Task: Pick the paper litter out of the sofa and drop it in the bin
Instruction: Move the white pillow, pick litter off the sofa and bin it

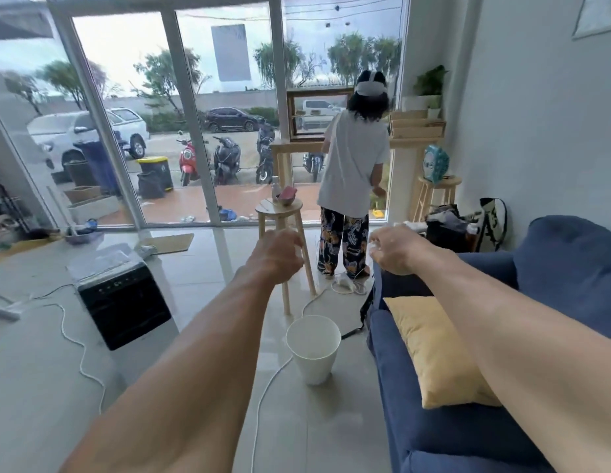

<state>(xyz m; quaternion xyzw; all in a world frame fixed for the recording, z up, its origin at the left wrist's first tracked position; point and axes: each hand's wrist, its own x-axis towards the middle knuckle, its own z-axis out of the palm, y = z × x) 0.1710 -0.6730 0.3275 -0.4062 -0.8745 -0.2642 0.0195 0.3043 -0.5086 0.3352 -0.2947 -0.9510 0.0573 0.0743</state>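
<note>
My right hand (396, 252) is stretched out above the near arm of the blue sofa (468, 435), fingers closed around a bit of white paper litter (374, 248) that peeks out at the fingertips. My left hand (278, 256) is held out beside it, fingers curled in, with nothing visible in it. The white bin (313, 349) stands on the floor below and between my two forearms, close to the sofa's front corner. It looks nearly empty inside.
A yellow cushion (437, 353) lies on the sofa seat. A wooden stool (280, 213) stands just beyond the bin, and a person (352, 172) stands past it. A black appliance (123, 302) is at left. White cables (263, 397) trail over the floor.
</note>
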